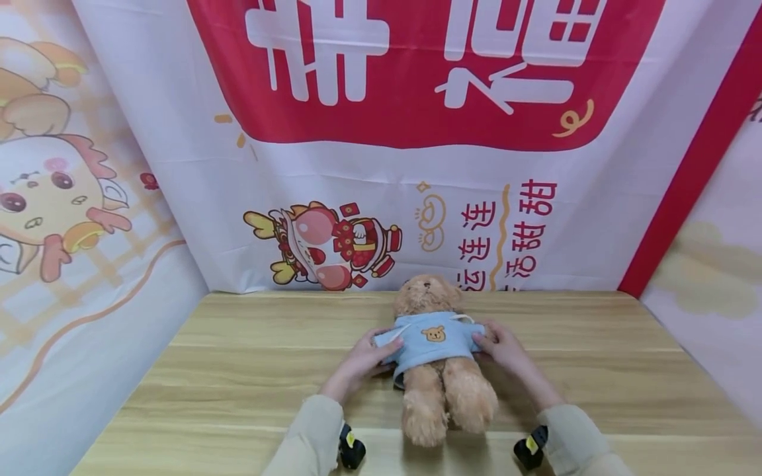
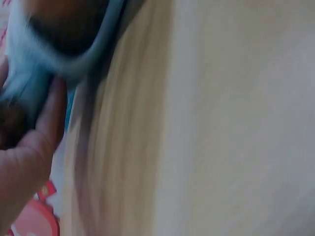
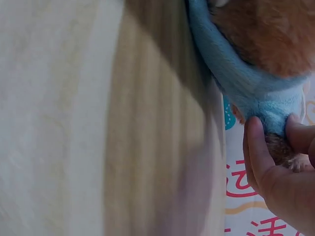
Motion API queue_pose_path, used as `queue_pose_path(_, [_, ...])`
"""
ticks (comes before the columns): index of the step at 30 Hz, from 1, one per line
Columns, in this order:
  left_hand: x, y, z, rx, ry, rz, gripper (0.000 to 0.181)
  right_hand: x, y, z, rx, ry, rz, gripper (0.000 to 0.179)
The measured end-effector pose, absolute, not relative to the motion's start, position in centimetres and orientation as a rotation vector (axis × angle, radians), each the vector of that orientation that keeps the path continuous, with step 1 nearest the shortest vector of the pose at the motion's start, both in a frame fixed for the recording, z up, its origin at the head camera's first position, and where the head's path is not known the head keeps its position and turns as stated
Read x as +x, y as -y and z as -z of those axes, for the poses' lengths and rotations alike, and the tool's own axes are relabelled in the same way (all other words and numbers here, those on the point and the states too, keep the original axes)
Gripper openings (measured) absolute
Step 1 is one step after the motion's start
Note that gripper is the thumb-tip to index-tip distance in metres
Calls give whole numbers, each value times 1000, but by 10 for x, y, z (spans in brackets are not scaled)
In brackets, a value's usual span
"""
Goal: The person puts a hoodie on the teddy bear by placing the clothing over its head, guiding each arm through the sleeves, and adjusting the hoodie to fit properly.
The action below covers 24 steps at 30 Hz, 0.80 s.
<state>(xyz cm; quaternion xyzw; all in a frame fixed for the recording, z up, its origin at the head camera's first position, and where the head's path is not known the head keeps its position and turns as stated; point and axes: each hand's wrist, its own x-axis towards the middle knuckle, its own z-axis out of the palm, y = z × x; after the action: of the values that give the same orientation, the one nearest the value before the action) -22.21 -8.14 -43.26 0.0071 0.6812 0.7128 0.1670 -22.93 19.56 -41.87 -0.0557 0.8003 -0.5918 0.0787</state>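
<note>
A brown teddy bear (image 1: 424, 400) in a light blue hoodie (image 1: 411, 347) lies face up, head toward the back edge of the table and legs toward me. On the hoodie's chest is a small bear-face patch (image 1: 434, 334). My left hand (image 1: 370, 352) pinches the sleeve on the left side, thumb on top. The other sleeve is gripped by my right hand (image 1: 500, 344). In the right wrist view, the right thumb and fingers (image 3: 259, 147) squeeze the blue sleeve, with the brown paw showing just past it. The left wrist view is blurred, but the left fingers (image 2: 51, 110) press against the sleeve.
The wood-grain table (image 1: 250, 370) runs up to a white cloth backdrop (image 1: 196, 218) with red print and a cartoon figure (image 1: 333, 244). Printed cloth (image 1: 59, 317) hangs at the left side too. Black wrist cameras (image 1: 351, 448) sit by both cuffs.
</note>
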Motion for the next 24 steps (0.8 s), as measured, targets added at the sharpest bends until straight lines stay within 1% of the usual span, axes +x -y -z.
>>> queue_pose_path(6, [-202, 62, 425, -244, -1923, -2057, 58, -224, -189, 416, -85, -2289, 1854, 42])
queue_pose_path(9, [-198, 55, 421, -265, -1910, -2058, 60, -221, -188, 409, -117, -2179, 1833, 44])
queue_pose_path(15, [-200, 44, 421, -270, -1879, -2202, 49, -221, -190, 405, -229, -2196, 1679, 31])
queue_pose_path(17, [-202, 43, 424, -278, -1899, -2207, 47, -222, -190, 407, -231, -2228, 1666, 29])
queue_pose_path(22, [-210, 44, 430, -271, -1931, -2194, 48, -222, -185, 408, -169, -2263, 1723, 24])
queue_pose_path(24, [-213, 45, 430, -272, -1925, -2186, 48, -223, -184, 409, -181, -2249, 1771, 26])
